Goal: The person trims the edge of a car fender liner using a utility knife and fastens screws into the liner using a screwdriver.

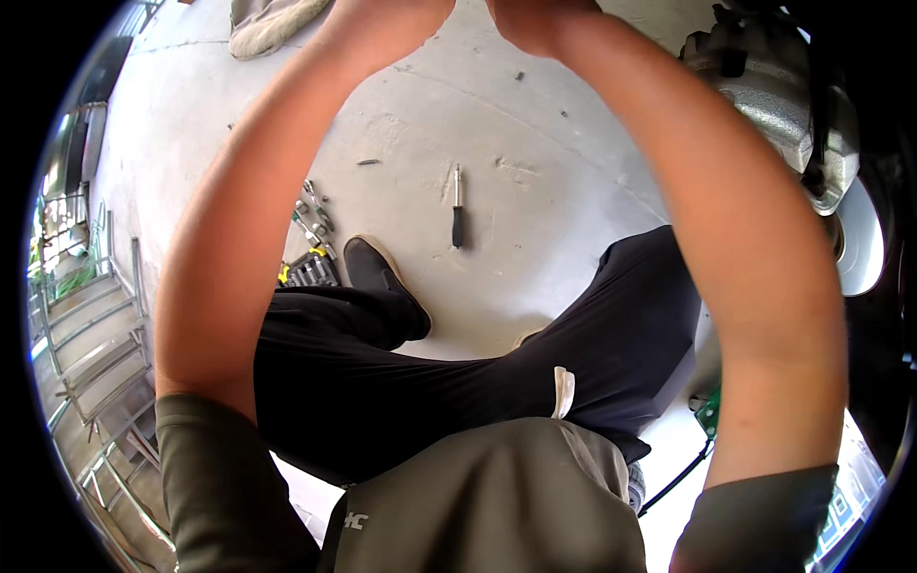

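Observation:
Both forearms reach up and away from me and draw close together at the top edge. My left hand [415, 13] shows only its wrist and heel there, its fingers cut off by the frame. Beside it my right hand [537, 21] is bent at the wrist, with its fingers also beyond the edge. Whatever they may hold is out of sight. On the grey floor between my arms lies a screwdriver-like hand tool [458, 225] with a black handle and a silver shaft, pointing away from me.
At right stands a rough cast-metal part [769, 110] above a shiny disc [863, 237]. Sockets and a tool case [313, 268] lie by my left shoe [377, 277]. A beige cloth item [270, 26] lies far left; metal frames [95, 329] stand left; a green object [708, 413] sits right.

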### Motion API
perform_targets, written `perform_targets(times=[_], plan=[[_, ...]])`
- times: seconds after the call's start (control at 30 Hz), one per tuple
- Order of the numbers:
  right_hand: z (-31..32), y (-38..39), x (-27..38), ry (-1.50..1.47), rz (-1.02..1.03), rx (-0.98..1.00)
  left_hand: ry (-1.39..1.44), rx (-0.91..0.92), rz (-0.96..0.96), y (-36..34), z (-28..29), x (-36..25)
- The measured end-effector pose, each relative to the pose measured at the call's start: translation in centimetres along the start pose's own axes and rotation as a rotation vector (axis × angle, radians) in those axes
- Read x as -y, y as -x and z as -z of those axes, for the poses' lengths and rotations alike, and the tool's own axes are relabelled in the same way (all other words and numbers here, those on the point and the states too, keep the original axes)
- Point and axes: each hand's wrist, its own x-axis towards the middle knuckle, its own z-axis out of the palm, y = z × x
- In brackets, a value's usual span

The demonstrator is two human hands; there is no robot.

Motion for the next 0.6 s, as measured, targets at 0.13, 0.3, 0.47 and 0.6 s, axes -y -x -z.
perform_targets(times=[0.13,0.3,0.47,0.6], plan=[[-3.0,0.5,-1.1,0.024,-0.1,-0.276,-0.137,-0.102,-0.21,0.2,-0.4,0.1],[-6.6,1.4,-3.3,-0.092,0.018,-0.639,-0.062,0.079,-0.179,1.1,-0.5,0.2],[-8.3,-0.3,-3.0,-0.356,0.023,-0.87,0.083,0.067,-0.24,0.4,-2.7,1.3],[-9.6,-0.5,-2.3,-0.48,0.015,-0.989,0.052,0.043,-0.156,0.0,-4.2,0.2]])
